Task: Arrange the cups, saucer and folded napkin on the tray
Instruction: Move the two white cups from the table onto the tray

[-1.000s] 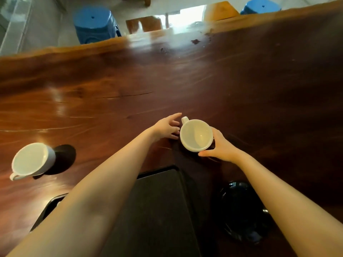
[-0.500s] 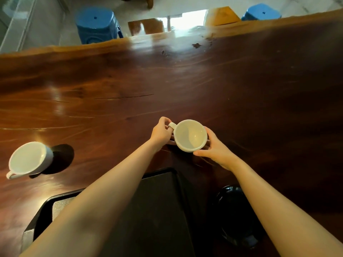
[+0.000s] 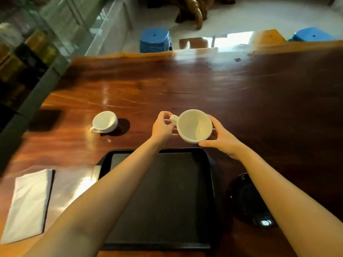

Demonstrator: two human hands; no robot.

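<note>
cup (image 3: 194, 126) empty and upright, left hand (image 3: 163, 127) pinching its handle, right hand (image 3: 221, 138) cradling its side, beyond bare tray (image 3: 211, 182)

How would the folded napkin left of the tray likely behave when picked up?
The folded napkin looks thin and flat, so probably light and floppy, sagging or unfolding if lifted by one edge. Lying flush on the glossy table, it may slide rather than lift.

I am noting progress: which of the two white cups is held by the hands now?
The larger white cup, beyond the black tray; the smaller white cup stands alone at left.
</note>
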